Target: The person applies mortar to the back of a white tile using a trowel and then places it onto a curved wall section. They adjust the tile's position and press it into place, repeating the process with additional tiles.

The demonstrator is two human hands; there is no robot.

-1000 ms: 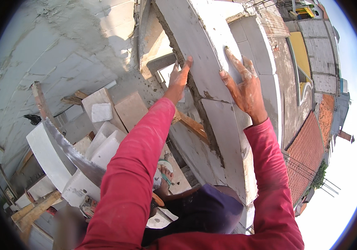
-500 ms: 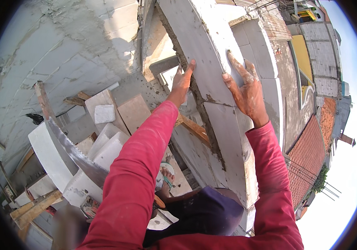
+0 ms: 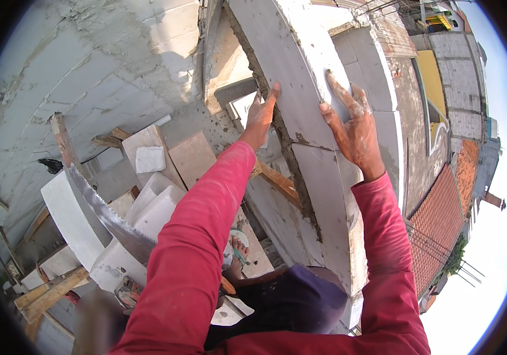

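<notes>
Up top, both hands lie flat and open on the grey block (image 3: pixel 301 89); left hand (image 3: pixel 260 118) at its mortared edge, right hand (image 3: pixel 354 127) on its face; it runs lengthwise away from them.

Pale grey block (image 3: pixel 292 89), top of wall, mortar joint beneath

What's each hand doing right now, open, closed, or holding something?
Left hand: open, fingers flat against the side of the grey block, gripping nothing.
Right hand: open, fingers spread, pressed on the block's top.
</notes>
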